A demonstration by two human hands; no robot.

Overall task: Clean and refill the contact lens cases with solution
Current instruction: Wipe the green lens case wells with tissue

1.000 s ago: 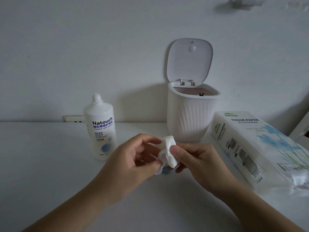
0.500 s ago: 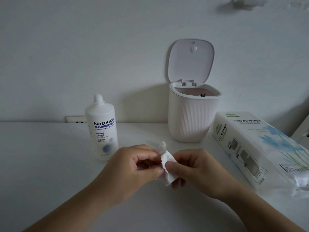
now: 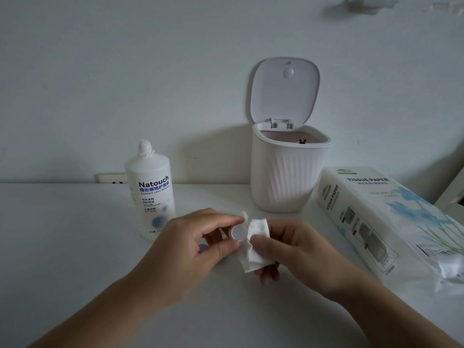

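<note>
Drying step, just in front of the solution bottle [image 3: 150,192]: left hand [image 3: 190,247] pinches the lens case [image 3: 239,232]; right hand [image 3: 298,254] grips folded tissue [image 3: 256,243], which should press into each well.

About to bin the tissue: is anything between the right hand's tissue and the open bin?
Nothing visible blocks it. The right hand pinches the crumpled white tissue in front of the white ribbed bin, whose lid stands open. The left hand holds the white lens case beside it.
</note>
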